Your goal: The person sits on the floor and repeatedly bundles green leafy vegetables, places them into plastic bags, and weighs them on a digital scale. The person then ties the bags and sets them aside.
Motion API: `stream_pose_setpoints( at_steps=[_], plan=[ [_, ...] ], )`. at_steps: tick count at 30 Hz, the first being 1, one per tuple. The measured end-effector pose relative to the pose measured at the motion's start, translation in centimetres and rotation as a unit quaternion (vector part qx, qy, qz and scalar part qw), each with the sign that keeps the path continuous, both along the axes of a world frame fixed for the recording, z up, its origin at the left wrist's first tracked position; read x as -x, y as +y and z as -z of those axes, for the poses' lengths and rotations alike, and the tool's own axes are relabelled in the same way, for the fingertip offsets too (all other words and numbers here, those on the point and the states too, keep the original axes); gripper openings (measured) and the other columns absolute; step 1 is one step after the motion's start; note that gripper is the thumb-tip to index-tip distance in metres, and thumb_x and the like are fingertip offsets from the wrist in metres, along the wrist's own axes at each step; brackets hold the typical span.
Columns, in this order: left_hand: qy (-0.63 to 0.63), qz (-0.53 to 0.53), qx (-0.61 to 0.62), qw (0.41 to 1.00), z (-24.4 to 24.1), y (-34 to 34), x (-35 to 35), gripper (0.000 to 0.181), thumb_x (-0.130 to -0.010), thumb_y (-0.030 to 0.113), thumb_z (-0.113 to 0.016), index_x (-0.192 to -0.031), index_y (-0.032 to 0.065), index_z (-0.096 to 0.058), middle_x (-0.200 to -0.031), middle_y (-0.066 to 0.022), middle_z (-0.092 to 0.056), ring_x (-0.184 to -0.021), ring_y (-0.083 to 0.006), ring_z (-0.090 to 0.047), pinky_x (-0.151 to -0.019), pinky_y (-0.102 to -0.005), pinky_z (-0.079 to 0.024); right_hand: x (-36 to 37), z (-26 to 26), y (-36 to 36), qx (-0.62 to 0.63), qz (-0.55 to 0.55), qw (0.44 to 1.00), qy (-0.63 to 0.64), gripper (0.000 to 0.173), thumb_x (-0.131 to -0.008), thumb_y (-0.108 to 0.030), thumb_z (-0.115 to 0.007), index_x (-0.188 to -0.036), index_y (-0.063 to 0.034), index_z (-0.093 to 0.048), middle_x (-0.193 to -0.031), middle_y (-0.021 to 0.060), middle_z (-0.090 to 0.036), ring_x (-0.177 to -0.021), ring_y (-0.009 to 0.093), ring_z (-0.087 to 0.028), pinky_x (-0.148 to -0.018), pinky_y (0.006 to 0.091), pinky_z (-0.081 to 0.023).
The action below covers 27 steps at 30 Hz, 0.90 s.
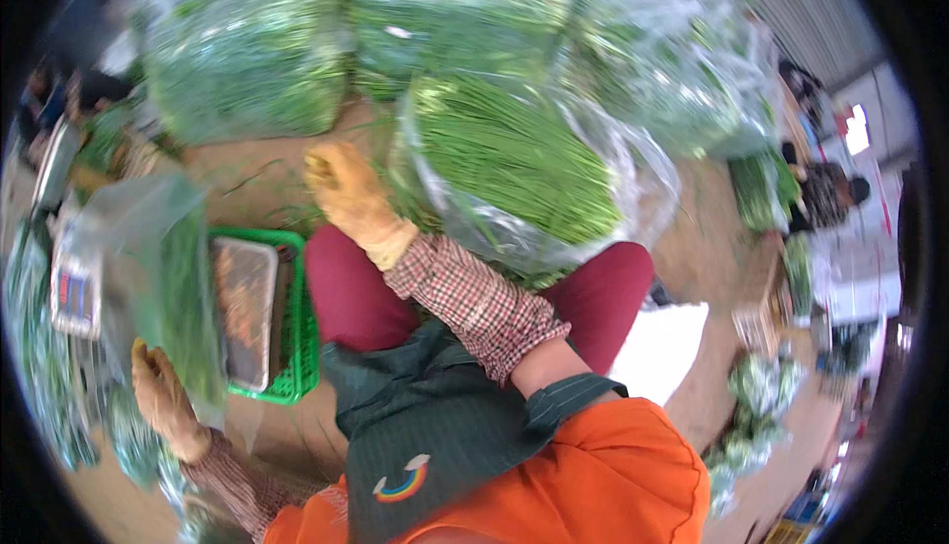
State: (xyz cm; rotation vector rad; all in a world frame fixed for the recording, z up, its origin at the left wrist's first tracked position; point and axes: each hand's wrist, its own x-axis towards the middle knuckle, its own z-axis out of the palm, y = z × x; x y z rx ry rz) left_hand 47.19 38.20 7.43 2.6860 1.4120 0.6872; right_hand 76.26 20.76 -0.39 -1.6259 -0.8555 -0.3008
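Observation:
My left hand (167, 399), in a yellowish glove, is at the lower edge of a clear plastic bag of long green stalks (182, 292); whether its fingers grip the bag cannot be told. That bag lies beside a digital scale (76, 288) and partly covers it. My right hand (352, 188), gloved too, is above the floor by my knee, its fingers curled, with nothing visible in them. To its right stands a large open plastic bag (645, 196) full of loose green stalks, probably garlic chives (519, 158).
Large filled bags (245, 47) line the far side. A green plastic basket (300, 322) holding a clear-lidded tray (245, 307) is by my knee. Packed bags (44, 351) lie far left. A white sack (660, 351) is at right. A person (827, 192) is beyond, at right.

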Motion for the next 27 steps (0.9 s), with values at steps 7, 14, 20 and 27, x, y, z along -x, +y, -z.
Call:
stream_pose_setpoints(
  at_steps=[7, 14, 20, 27],
  plan=[
    [-0.042, 0.625, 0.147, 0.765, 3.1, -24.6, -20.2, 0.023, -0.080, 0.011, -0.058, -0.100, 0.0016, -0.056, -0.083, -0.0117, -0.060, -0.079, -0.0249, -0.059, -0.069, -0.0350, -0.049, -8.9, 10.4, -32.3, 0.425, 0.331, 0.803, 0.256, 0.068, -0.073, -0.031, -0.066, -0.126, 0.0019, -0.038, -0.134, 0.0217, -0.034, -0.127, 0.032, -0.030, -0.105, 0.0364, -0.025],
    [0.121, 0.765, 0.303, 0.555, 15.4, -39.4, -24.1, 0.038, -0.079, 0.018, -0.057, -0.112, 0.0010, -0.050, -0.090, -0.0159, -0.060, -0.081, -0.0316, -0.058, -0.071, -0.0382, -0.047, -12.1, 13.0, -46.4, 0.676, 0.167, 0.665, 0.270, 0.121, -0.046, -0.045, -0.082, -0.135, 0.0024, -0.017, -0.140, 0.0228, -0.022, -0.131, 0.033, -0.019, -0.107, 0.0360, -0.022],
    [0.120, 0.765, 0.217, 0.594, 16.8, -41.8, -26.1, 0.035, -0.077, 0.015, -0.057, -0.109, 0.0014, -0.050, -0.090, -0.0105, -0.057, -0.079, -0.0275, -0.058, -0.073, -0.0355, -0.047, -13.6, 12.1, -46.7, 0.787, 0.010, 0.503, 0.356, 0.113, -0.047, -0.042, -0.082, -0.132, 0.0007, -0.021, -0.134, 0.0229, -0.030, -0.125, 0.031, -0.031, -0.099, 0.0389, -0.032],
    [0.252, 0.717, 0.156, 0.631, 22.6, -47.4, -29.8, 0.035, -0.072, 0.013, -0.058, -0.106, 0.0036, -0.051, -0.088, -0.0131, -0.058, -0.079, -0.0282, -0.060, -0.066, -0.0371, -0.049, -11.1, 12.1, -45.7, 0.748, 0.084, 0.615, 0.235, 0.119, -0.051, -0.043, -0.080, -0.135, 0.0030, -0.009, -0.122, 0.0226, -0.044, -0.108, 0.035, -0.050, -0.093, 0.0388, -0.038]
  ],
)
